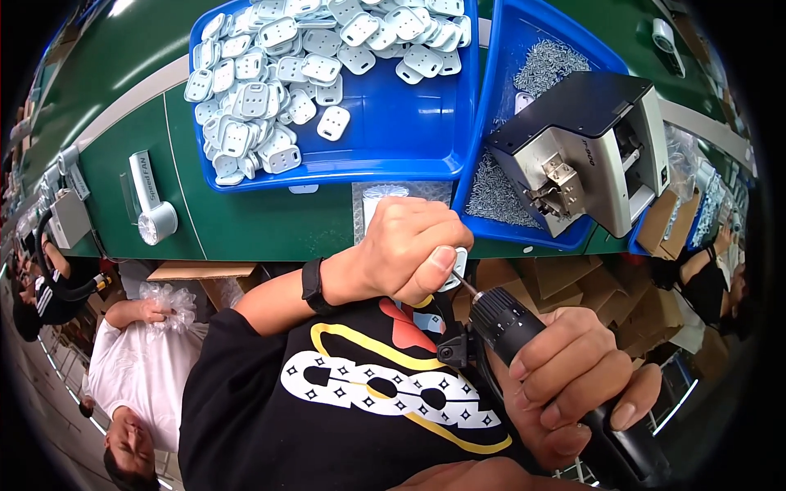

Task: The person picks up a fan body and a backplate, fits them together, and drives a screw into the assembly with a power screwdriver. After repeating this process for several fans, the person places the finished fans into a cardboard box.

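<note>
My left hand point(413, 250), with a dark wristband, is closed around a small white plastic part point(460, 267), most of it hidden by the fingers. My right hand point(569, 380) grips a black electric screwdriver point(503, 321) from below right. Its thin bit points at the white part beside my left thumb; whether the tip touches cannot be made out. Just beyond my left knuckles a white ribbed piece point(383, 195) shows over a clear plastic sheet point(438, 193). I cannot tell if it belongs to the held part.
A blue tray point(393, 155) holds many pale plates point(254, 98). Right of it, a blue bin point(489, 123) contains loose screws point(503, 192) and a black-and-silver screw feeder point(585, 151). A white handheld fan point(151, 204) lies left on the green table point(225, 225). Co-workers sit at both sides; cardboard boxes point(565, 282) stand below.
</note>
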A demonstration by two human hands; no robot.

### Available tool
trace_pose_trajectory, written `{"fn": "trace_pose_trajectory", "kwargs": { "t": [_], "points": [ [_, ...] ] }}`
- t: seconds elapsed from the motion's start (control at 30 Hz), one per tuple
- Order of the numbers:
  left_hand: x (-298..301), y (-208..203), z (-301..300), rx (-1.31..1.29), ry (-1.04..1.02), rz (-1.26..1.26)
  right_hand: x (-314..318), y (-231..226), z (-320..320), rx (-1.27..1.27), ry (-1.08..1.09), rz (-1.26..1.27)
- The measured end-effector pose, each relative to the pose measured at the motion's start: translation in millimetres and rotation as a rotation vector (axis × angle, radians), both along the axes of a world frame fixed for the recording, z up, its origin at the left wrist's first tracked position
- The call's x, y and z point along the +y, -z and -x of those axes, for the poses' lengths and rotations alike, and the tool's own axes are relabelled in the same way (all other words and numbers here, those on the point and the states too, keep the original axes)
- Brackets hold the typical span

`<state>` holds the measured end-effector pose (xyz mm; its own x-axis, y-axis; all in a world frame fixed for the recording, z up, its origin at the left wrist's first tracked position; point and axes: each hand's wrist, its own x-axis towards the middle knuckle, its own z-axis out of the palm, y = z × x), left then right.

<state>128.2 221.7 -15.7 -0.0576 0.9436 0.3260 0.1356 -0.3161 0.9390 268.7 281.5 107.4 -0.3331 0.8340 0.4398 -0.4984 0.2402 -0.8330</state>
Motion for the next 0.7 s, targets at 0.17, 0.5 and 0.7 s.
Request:
{"fn": "trace_pose_trajectory", "kwargs": {
  "t": [0.17, 0.5, 0.7],
  "points": [
    [0, 3, 3, -0.026, -0.01, -0.012, -6, -3, -2, -0.018, 0.111, -0.015],
    [-1, -1, -7, -0.045, -0.043, -0.011, 53, 36, -17, -0.185, 0.576, 0.022],
    [1, 7, -2, -0.04, -0.028, -0.011, 4, -15, -12, 0.044, 0.188, 0.042]
  ]
}}
